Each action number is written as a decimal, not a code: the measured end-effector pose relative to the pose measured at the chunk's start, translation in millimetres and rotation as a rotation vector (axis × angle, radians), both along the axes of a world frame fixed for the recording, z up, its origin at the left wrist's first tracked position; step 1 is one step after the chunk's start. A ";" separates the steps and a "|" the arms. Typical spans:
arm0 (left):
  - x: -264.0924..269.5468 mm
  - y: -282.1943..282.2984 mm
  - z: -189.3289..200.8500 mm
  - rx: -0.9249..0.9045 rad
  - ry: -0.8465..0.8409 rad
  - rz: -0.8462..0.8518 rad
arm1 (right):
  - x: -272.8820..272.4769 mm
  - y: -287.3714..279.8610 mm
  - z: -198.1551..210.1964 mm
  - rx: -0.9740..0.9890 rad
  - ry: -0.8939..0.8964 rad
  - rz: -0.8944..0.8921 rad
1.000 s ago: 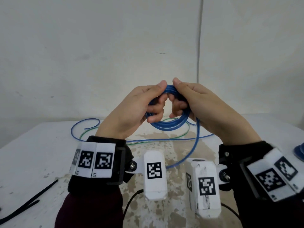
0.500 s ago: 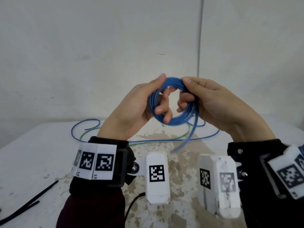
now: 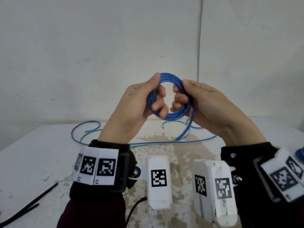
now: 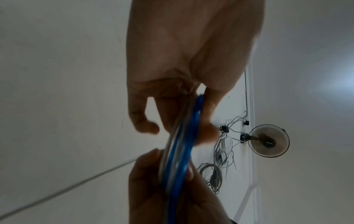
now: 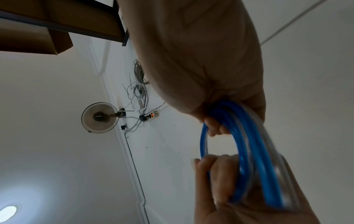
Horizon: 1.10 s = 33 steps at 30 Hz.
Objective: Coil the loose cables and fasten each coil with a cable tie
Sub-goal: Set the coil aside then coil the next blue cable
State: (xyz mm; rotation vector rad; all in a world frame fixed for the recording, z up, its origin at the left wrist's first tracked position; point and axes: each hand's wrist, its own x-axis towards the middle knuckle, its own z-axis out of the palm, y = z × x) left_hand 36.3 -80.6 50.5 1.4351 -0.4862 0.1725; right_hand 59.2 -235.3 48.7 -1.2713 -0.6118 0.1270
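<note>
At frame centre, the nearly wound blue coil (image 3: pixel 170 97) is gripped by curled fingers of the left hand (image 3: pixel 139 102) and right hand (image 3: pixel 205 102), its tail (image 3: pixel 185 130) hanging unwound, while fastening remains, black cable ties (image 3: pixel 29 206) untouched at lower left.

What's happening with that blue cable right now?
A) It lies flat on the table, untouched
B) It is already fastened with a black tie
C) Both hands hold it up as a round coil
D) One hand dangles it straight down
C: the left hand and right hand each grip a side of the blue coil, raised above the table.
</note>
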 end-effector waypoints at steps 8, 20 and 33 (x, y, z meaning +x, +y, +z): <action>-2.1 2.2 -0.1 0.025 -0.009 -0.050 | -2.2 6.1 0.4 -0.071 -0.050 -0.028; -0.5 3.6 2.1 -0.184 -0.074 0.083 | -9.8 5.9 -0.8 -0.050 -0.087 0.099; 0.3 9.4 -1.1 0.169 0.081 -0.040 | -0.6 -5.6 -2.5 -0.290 -0.171 0.000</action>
